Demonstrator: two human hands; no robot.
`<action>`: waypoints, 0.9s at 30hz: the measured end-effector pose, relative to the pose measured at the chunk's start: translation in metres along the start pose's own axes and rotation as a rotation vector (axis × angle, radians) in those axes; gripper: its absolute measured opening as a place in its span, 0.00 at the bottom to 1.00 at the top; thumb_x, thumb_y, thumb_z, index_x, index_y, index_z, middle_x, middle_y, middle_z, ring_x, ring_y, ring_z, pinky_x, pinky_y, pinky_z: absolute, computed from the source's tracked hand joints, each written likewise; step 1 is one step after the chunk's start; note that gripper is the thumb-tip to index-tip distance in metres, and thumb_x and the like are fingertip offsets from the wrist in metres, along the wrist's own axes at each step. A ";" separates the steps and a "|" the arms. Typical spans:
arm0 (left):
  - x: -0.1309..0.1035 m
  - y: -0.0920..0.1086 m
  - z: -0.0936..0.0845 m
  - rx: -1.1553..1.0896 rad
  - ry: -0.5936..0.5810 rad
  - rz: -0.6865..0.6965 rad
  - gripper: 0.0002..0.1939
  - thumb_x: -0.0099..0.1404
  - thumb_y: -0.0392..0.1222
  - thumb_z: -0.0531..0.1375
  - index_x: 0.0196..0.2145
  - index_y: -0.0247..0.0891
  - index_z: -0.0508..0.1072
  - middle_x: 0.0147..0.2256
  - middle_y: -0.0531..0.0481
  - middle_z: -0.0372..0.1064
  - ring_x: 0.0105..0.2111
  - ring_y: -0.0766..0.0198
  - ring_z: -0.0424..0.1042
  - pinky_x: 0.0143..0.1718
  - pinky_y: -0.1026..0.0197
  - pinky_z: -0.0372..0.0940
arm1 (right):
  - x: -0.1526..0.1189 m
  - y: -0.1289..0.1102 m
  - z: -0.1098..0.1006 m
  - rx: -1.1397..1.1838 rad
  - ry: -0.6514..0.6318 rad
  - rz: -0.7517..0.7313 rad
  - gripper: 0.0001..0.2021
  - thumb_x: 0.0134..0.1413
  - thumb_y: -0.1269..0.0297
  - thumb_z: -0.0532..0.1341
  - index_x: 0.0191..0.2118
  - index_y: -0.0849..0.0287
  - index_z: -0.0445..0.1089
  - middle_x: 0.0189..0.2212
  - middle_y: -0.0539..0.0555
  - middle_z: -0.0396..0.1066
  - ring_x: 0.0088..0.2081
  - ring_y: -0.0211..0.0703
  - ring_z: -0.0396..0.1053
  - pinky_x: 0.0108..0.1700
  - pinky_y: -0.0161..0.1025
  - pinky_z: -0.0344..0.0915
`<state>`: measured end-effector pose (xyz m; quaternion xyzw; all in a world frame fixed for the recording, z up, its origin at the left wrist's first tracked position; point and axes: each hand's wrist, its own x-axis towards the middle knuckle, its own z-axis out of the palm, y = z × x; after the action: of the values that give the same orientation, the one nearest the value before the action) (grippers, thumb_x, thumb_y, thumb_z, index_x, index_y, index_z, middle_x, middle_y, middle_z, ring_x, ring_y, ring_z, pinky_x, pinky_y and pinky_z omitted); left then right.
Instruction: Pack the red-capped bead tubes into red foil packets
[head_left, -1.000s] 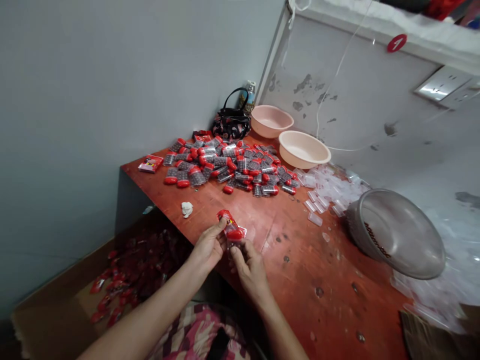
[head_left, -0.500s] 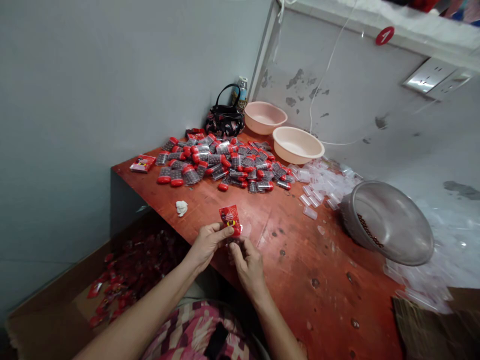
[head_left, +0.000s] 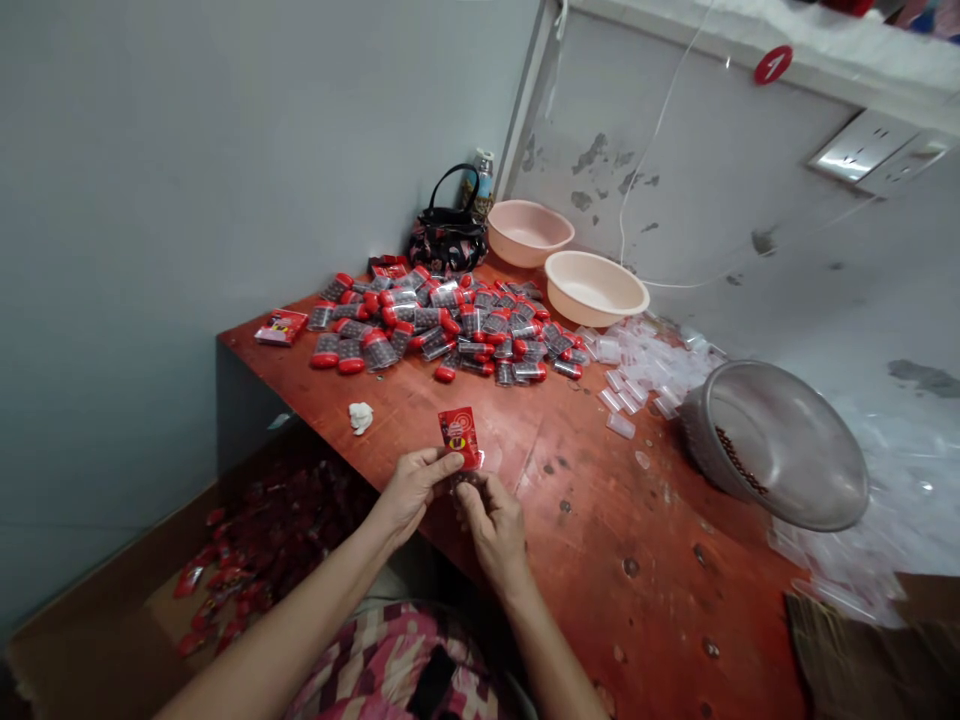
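A red printed card (head_left: 459,436) stands up from between my hands, just over the near edge of the red table (head_left: 570,540). My left hand (head_left: 415,487) pinches its lower left part between thumb and fingers. Close beside it, my right hand (head_left: 492,520) is closed at a small clear, dark-dotted piece below the card; its outline is partly covered by my fingers. Beyond my hands lies a heap of clear packs with red ends (head_left: 450,320). A crumpled white tissue (head_left: 361,418) is left of the card.
Two pale basins (head_left: 596,288) and a black handbag (head_left: 448,240) stand at the back. Clear plastic sleeves (head_left: 652,365) lie right, near a tilted metal bowl (head_left: 780,445). A stack of red cards (head_left: 281,327) is at the left corner. Red packs (head_left: 240,570) fill a box below.
The card is turned slightly and shows more of its face between my hands. Both hands keep nearly the same place and grip.
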<state>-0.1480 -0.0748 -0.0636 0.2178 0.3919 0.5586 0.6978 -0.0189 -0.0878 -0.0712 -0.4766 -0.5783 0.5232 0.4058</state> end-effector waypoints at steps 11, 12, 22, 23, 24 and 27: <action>-0.011 -0.005 0.000 0.057 -0.015 0.017 0.11 0.55 0.43 0.61 0.27 0.31 0.72 0.20 0.49 0.69 0.20 0.63 0.68 0.21 0.62 0.63 | 0.000 0.008 0.009 0.398 0.018 0.181 0.11 0.51 0.58 0.60 0.34 0.61 0.65 0.22 0.47 0.64 0.18 0.30 0.61 0.19 0.27 0.59; -0.011 -0.006 0.000 0.028 0.007 0.020 0.10 0.54 0.43 0.62 0.28 0.31 0.72 0.21 0.49 0.69 0.21 0.64 0.69 0.23 0.63 0.63 | -0.001 0.008 0.009 0.360 0.036 0.169 0.10 0.50 0.59 0.60 0.34 0.61 0.65 0.22 0.46 0.65 0.18 0.30 0.61 0.19 0.27 0.59; -0.008 -0.013 -0.002 0.119 0.063 -0.015 0.12 0.48 0.42 0.66 0.28 0.32 0.70 0.21 0.51 0.69 0.18 0.66 0.67 0.21 0.65 0.61 | -0.004 0.012 0.007 0.317 0.030 0.168 0.10 0.50 0.58 0.60 0.31 0.61 0.65 0.18 0.45 0.65 0.15 0.29 0.59 0.15 0.26 0.57; -0.009 -0.015 -0.003 0.143 0.106 0.009 0.13 0.48 0.42 0.66 0.28 0.32 0.69 0.22 0.51 0.70 0.19 0.66 0.67 0.21 0.65 0.61 | -0.004 0.013 0.008 0.288 0.050 0.151 0.10 0.50 0.58 0.60 0.32 0.61 0.66 0.19 0.45 0.65 0.16 0.29 0.60 0.16 0.26 0.58; -0.010 -0.016 -0.002 0.154 0.136 0.024 0.13 0.48 0.42 0.66 0.28 0.33 0.69 0.22 0.51 0.70 0.19 0.66 0.67 0.21 0.64 0.61 | -0.004 0.014 0.009 0.269 0.061 0.142 0.10 0.49 0.59 0.61 0.33 0.61 0.66 0.20 0.46 0.66 0.16 0.29 0.60 0.16 0.26 0.59; -0.014 -0.016 0.000 0.097 0.125 0.026 0.12 0.51 0.45 0.63 0.27 0.33 0.69 0.21 0.51 0.69 0.18 0.66 0.66 0.20 0.64 0.61 | -0.005 0.014 0.008 0.322 0.048 0.171 0.11 0.49 0.58 0.61 0.33 0.61 0.66 0.19 0.45 0.66 0.16 0.29 0.60 0.16 0.27 0.59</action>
<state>-0.1387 -0.0930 -0.0713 0.2211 0.4582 0.5607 0.6533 -0.0238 -0.0940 -0.0864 -0.4653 -0.4343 0.6301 0.4448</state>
